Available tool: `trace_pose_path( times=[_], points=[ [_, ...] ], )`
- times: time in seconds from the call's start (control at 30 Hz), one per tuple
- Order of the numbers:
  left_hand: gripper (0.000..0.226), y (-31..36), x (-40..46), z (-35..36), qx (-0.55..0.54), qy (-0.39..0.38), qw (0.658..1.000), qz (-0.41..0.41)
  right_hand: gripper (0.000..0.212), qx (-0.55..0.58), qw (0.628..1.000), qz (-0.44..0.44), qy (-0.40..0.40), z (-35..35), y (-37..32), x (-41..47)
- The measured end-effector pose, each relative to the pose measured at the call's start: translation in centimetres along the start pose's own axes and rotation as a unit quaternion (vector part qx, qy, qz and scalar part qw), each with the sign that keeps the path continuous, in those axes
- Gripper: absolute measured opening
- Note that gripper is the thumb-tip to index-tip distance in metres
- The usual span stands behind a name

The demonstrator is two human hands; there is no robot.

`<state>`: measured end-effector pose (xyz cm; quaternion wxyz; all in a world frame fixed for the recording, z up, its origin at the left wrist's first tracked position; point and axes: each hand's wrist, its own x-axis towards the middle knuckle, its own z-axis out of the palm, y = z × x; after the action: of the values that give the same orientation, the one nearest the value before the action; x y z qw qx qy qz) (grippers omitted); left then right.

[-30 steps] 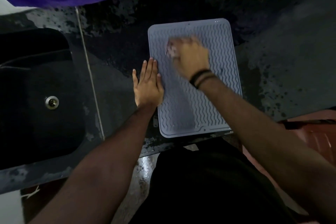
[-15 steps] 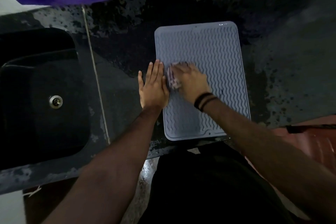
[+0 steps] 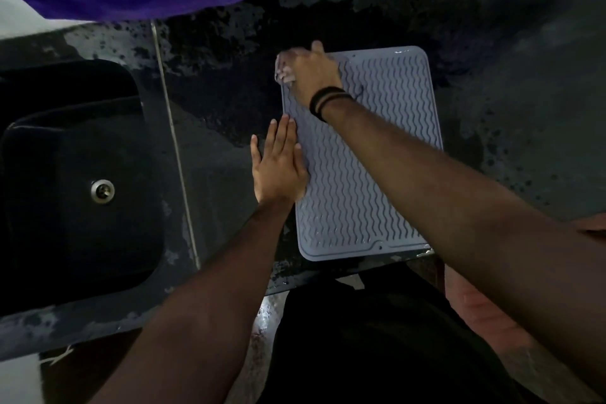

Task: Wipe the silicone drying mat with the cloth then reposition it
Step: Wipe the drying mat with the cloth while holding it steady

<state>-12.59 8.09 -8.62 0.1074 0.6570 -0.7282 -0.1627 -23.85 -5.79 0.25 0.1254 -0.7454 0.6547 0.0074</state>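
Flatly, left hand (image 3: 277,167) splayed on ribbed grey silicone mat (image 3: 377,174), right hand (image 3: 308,70) clutching pale crumpled cloth (image 3: 284,74) at corner.

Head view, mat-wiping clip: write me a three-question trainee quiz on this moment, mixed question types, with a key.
1. True or false: the left hand lies flat on the drying mat's left edge.
2. Which mat corner is the right hand working with the cloth? A far left, B far right, C near right.
3. Fill in: the sink lies to the mat's ____.

Key: 1 true; 2 A; 3 left.
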Motion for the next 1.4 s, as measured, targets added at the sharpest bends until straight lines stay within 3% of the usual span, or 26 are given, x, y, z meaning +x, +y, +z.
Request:
trace_pose_path(
  times=[0.13, 0.33, 0.43, 0.5, 0.57, 0.73, 0.83, 0.93, 1.07, 1.13, 1.27, 1.4],
  points=[
    [0.054, 0.0, 0.0, 0.1, 0.007, -0.005, 1.0, -0.001, 0.056, -0.042, 0.999, 0.005, -0.026, 1.9, 0.2, -0.3],
    [0.053, 0.1, -0.1, -0.2, 0.002, 0.0, 1.0, 0.0, 0.054, -0.173, 0.981, -0.085, -0.027, 0.7, 2.4, -0.4],
    [0.053, 0.0, -0.1, -0.1, 0.001, 0.007, 1.0, 0.003, 0.048, -0.234, 0.97, -0.064, -0.029, -0.3, 4.6, 0.0],
    [0.052, -0.1, -0.1, 0.1, 0.002, 0.01, 1.0, 0.003, 0.055, -0.249, 0.966, -0.05, -0.046, -0.5, 6.2, -0.5],
    [0.052, -0.1, -0.1, 0.1, 0.002, 0.012, 1.0, 0.006, 0.058, -0.22, 0.974, -0.035, -0.05, -0.1, 6.6, -1.1],
    [0.053, 0.0, -0.1, 0.0, 0.002, 0.009, 1.0, 0.008, 0.038, -0.053, 0.997, 0.058, 0.007, 0.9, 1.2, 0.5],
    [0.053, 0.1, 0.0, -0.2, 0.002, 0.006, 1.0, 0.002, 0.034, -0.076, 0.997, -0.03, 0.007, 1.3, -0.9, 0.7],
    [0.053, 0.0, -0.1, -0.1, 0.005, 0.007, 1.0, -0.002, 0.042, -0.175, 0.98, -0.097, -0.002, 0.8, 1.8, 0.3],
    [0.051, 0.0, -0.2, -0.1, 0.009, 0.015, 1.0, -0.001, 0.05, -0.245, 0.969, -0.034, -0.021, -0.3, 9.3, -0.8],
    [0.051, 0.1, -0.2, -0.1, 0.009, 0.019, 1.0, 0.0, 0.054, -0.223, 0.974, -0.001, -0.031, -0.1, 11.2, -1.3],
    [0.052, 0.1, -0.2, -0.1, 0.012, 0.01, 1.0, -0.002, 0.056, -0.149, 0.982, 0.105, -0.046, 1.3, 7.7, -2.4],
    [0.053, 0.2, -0.3, 0.0, 0.014, 0.014, 1.0, -0.005, 0.071, -0.07, 0.995, 0.075, -0.013, 3.3, 5.6, -10.0]
  ],
)
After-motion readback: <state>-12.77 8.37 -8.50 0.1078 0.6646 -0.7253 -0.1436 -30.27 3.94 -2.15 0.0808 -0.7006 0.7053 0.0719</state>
